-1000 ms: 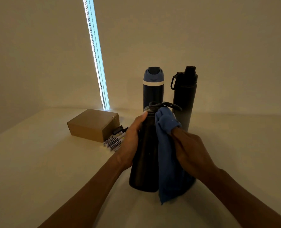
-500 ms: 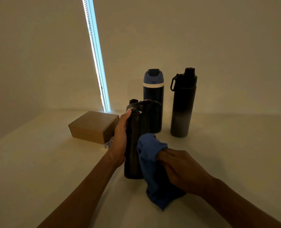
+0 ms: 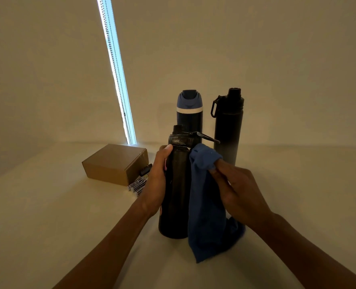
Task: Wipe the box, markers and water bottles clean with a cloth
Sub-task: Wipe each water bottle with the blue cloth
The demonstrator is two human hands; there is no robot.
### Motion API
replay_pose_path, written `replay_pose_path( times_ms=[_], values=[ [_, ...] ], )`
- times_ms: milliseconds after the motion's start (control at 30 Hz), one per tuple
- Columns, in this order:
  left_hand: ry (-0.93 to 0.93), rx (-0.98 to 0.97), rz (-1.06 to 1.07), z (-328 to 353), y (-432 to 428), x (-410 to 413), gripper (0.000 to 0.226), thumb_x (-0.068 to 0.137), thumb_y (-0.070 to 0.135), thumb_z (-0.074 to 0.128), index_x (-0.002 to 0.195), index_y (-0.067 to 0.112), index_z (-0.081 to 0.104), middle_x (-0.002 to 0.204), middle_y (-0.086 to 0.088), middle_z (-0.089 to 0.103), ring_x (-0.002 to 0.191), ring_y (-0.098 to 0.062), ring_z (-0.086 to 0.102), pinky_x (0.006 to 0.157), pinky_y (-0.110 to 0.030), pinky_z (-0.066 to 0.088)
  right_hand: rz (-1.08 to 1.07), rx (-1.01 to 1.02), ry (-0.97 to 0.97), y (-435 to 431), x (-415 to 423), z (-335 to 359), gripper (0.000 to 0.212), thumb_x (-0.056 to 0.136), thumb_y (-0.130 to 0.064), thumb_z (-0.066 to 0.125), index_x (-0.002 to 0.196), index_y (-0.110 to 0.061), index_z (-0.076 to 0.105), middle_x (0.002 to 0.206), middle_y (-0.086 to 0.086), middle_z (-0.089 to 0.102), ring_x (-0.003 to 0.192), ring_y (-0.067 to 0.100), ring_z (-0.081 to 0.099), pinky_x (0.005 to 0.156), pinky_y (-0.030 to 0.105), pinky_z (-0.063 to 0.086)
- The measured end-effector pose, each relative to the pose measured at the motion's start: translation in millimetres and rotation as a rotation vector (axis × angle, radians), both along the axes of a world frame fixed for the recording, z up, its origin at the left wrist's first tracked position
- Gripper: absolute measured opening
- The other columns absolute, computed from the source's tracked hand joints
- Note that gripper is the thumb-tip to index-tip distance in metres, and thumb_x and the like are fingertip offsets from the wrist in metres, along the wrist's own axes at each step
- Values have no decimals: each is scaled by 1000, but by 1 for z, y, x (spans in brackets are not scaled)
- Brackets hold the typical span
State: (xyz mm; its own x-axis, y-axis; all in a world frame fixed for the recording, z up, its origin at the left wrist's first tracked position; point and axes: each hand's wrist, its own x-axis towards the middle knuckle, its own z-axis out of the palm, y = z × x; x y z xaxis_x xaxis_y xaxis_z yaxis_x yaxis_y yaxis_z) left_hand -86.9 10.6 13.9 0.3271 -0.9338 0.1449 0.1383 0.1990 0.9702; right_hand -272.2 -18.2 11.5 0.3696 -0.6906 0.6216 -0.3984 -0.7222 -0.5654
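left hand [image 3: 156, 182] gripping bottle [image 3: 176, 205], cloth [image 3: 206, 215] against it

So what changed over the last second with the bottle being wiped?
The right hand ran the blue cloth down the front bottle, then back up to just under its lid. The left hand kept gripping that bottle. The blue-lidded bottle, the tall black bottle, the box and the markers stayed put.

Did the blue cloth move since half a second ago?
Yes. The blue cloth rose: its top was level with the base of the rear black bottle, now above it.
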Motion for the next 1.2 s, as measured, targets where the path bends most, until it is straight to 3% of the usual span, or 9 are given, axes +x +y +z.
replay_pose_path(
  times_ms=[100,233,333,467,567,700,833,1067,1200],
  values=[
    [-3,1,-28,1,1,-1,29,107,44,37,117,34,63,92,18,78,92,-1,74,68,-15,57,-7,158,-59,-11,5,-13,29,98,-13,51,116,7,61,96,19,66,87,24,66,75,15,47],
    [1,17,-13,0,1,-2,28,106,42,36,109,30,61,92,15,70,83,1,71,64,-13,53,33,172,-98,-9,14,-15,52,87,-26,43,119,11,58,100,21,65,91,26,66,85,18,46],
    [53,60,-20,4,0,-3,30,110,34,30,120,24,57,102,8,65,96,-10,67,72,-15,52,28,42,-6,4,9,-3,36,105,-33,42,105,-5,65,79,-26,54,80,-10,58,72,0,40],
    [-41,33,-29,0,3,2,35,110,42,32,107,33,66,84,18,77,85,2,73,75,-22,51,-12,48,-43,-8,0,-14,7,102,-17,51,102,-19,58,78,-23,50,74,-14,59,62,8,44],
    [-70,10,-101,0,5,1,35,111,35,30,105,30,64,77,22,76,77,8,72,65,-14,54,-37,68,-39,-11,5,-17,16,100,-15,52,110,-7,62,82,-13,53,68,1,56,76,13,51],
    [-58,-22,-149,3,8,0,33,111,30,31,108,29,64,84,20,78,82,5,74,64,-10,54,23,77,-51,-7,16,-19,25,102,-27,44,105,-8,60,83,-18,55,80,-7,56,74,-5,40],
    [-64,-34,-132,1,6,0,30,107,38,35,110,30,63,85,21,78,83,5,74,64,-10,54,-29,181,12,-25,17,-33,52,80,-12,47,115,25,54,105,43,60,94,48,64,91,53,50],
    [-3,-15,-109,-5,7,4,52,99,52,44,140,24,60,128,4,73,124,-13,66,96,-29,56,67,213,169,-14,2,-31,56,91,-37,40,125,3,59,116,27,64,106,33,62,90,27,41],
    [27,-21,-35,-3,5,13,46,109,42,40,133,13,65,108,0,79,109,-18,74,88,-31,59,291,37,474,10,-11,-36,39,95,-36,41,120,-18,64,118,-1,65,101,7,58,88,4,34]
  ],
)
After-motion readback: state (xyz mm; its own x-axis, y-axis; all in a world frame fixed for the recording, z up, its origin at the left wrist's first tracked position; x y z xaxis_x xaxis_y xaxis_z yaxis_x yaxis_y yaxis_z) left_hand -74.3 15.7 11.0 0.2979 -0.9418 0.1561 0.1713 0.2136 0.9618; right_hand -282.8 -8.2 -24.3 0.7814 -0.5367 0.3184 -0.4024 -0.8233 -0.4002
